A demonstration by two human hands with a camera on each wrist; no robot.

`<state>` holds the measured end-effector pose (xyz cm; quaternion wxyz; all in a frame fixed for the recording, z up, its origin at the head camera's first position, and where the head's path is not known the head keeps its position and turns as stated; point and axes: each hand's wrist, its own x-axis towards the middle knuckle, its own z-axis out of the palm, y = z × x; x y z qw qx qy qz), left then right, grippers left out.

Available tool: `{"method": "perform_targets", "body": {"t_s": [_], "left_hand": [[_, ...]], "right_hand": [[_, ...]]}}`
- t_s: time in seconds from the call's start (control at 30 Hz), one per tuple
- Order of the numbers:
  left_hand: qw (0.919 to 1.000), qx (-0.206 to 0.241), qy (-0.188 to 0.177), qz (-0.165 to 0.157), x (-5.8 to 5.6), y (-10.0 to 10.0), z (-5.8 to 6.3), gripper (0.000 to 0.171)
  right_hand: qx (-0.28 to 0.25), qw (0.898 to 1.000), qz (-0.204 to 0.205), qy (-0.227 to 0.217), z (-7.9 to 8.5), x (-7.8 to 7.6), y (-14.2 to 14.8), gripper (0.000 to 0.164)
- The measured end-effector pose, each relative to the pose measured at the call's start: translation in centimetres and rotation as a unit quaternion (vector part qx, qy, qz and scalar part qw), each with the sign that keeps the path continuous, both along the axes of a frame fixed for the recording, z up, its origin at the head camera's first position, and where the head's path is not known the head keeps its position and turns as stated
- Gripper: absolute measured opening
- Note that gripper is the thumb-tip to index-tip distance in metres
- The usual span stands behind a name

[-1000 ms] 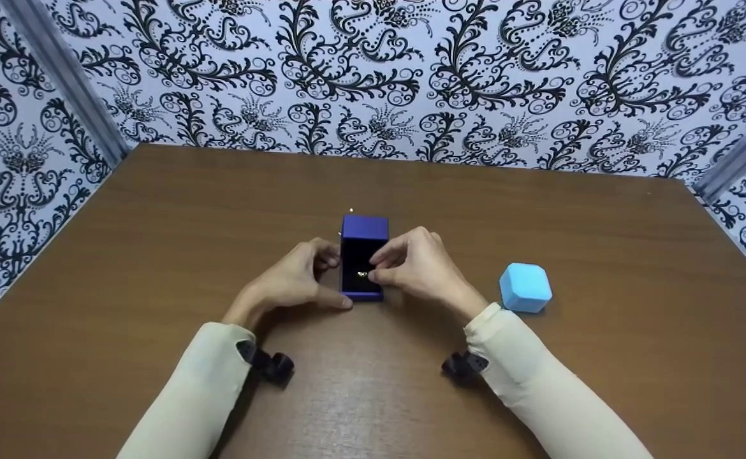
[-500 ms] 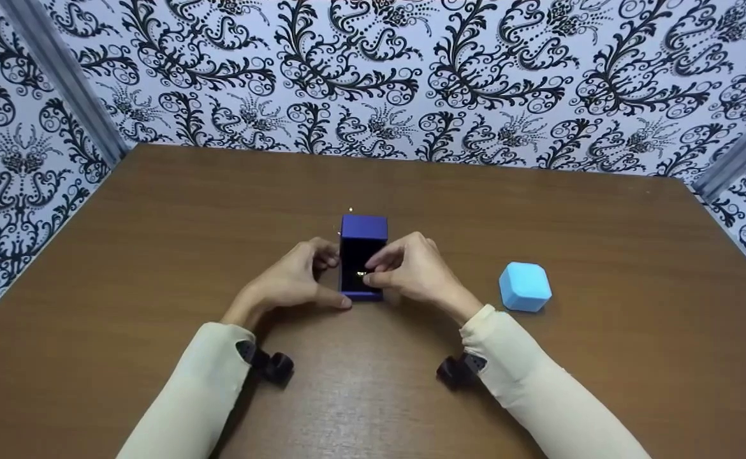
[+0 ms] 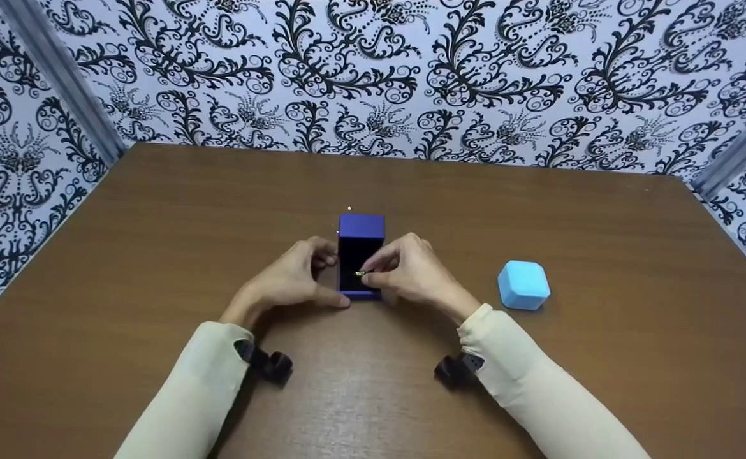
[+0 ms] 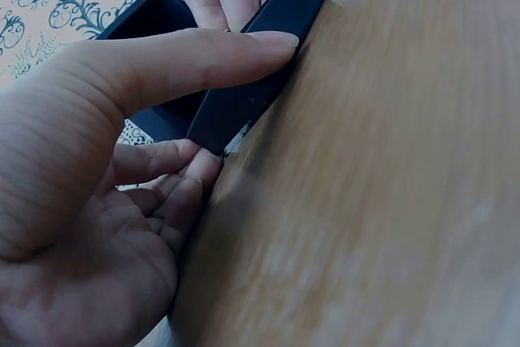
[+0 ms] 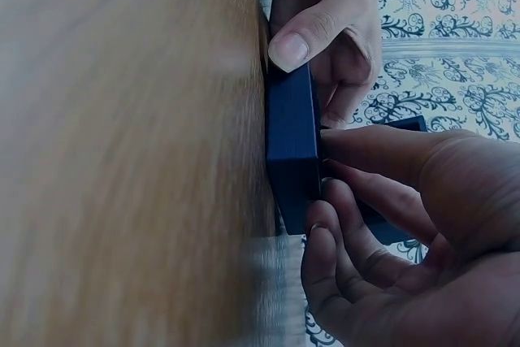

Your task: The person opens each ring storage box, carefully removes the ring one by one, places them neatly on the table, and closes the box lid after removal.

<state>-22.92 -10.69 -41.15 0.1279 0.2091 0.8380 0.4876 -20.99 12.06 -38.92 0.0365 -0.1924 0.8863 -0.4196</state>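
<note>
A blue-purple ring box (image 3: 361, 226) stands in the middle of the table with its lid raised and a black inside. In its lower part shows a small gold ring (image 3: 359, 273). My right hand (image 3: 414, 271) reaches in from the right and pinches the ring between thumb and fingertips. My left hand (image 3: 290, 277) holds the box, its thumb across the front edge and its other fingers at the left side. In the left wrist view, that thumb lies along the front of the box base (image 4: 236, 107). The right wrist view shows the right fingertips (image 5: 333, 193) at the base's opening; the ring is hidden there.
A light-blue rounded cube (image 3: 524, 285) stands on the brown table (image 3: 360, 395), right of the right wrist. Tiny shiny specks (image 3: 349, 208) lie behind and beside the ring box. A patterned wall (image 3: 373, 76) rises at the table's far edge.
My right hand has shifted slightly left, farther over the box's inside, with its fingertips at the ring. The left hand keeps its hold on the box.
</note>
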Motion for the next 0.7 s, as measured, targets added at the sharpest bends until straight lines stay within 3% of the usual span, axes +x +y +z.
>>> {"method": "perform_targets", "body": {"t_s": [0.4, 0.7], "left_hand": [[1.0000, 0.003, -0.005, -0.005, -0.02, 0.00, 0.11, 0.074], [1.0000, 0.007, -0.007, -0.003, -0.09, 0.08, 0.11, 0.077]], "right_hand": [[-0.003, 1.000, 0.013, 0.000, 0.17, -0.04, 0.02, 0.004], [-0.024, 0.998, 0.042, -0.040, 0.95, -0.07, 0.54, 0.004]]}}
